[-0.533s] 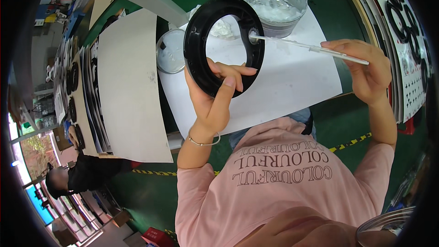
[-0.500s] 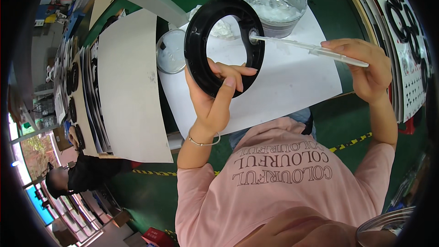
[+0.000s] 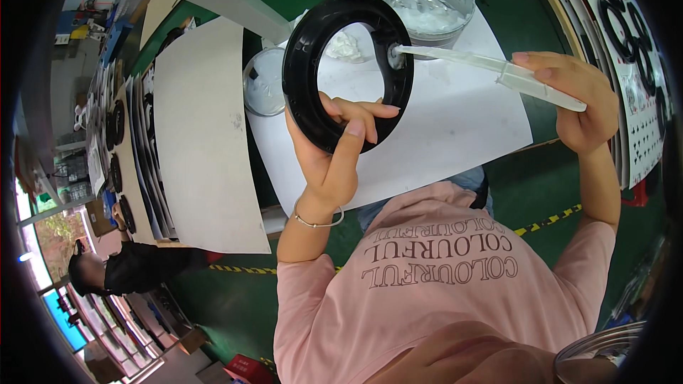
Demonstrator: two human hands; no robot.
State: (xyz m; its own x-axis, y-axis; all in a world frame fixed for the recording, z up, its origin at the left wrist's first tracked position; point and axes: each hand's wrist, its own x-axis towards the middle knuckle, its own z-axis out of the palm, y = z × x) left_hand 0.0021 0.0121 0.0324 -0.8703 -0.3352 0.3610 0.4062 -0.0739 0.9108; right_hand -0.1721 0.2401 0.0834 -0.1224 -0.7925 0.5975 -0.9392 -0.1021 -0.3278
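Note:
My left hand (image 3: 338, 135) grips a glossy black ring (image 3: 302, 71) by its lower side, with the fingers through the opening, and holds it up above the white sheet. In my right hand (image 3: 580, 96) is a translucent plastic spatula (image 3: 491, 67), pinched at its wide handle end. Its narrow tip touches the inner wall of the ring on the right, where a dab of whitish grease (image 3: 395, 55) sits. Behind the ring stands a clear round tub (image 3: 462, 11) part full of white grease.
A white sheet (image 3: 455, 114) covers the table. Left of the ring lies a round clear lid (image 3: 265, 84), and a white clump (image 3: 345, 48) shows through the ring. Racked boards with black rings (image 3: 617, 32) stand at right; a large pale board (image 3: 203, 135) and another person (image 3: 135, 267) are at left.
My right hand has moved slightly right and down, and the spatula has turned to show its broader face. Its tip has shifted a little upward on the ring, which stays nearly still.

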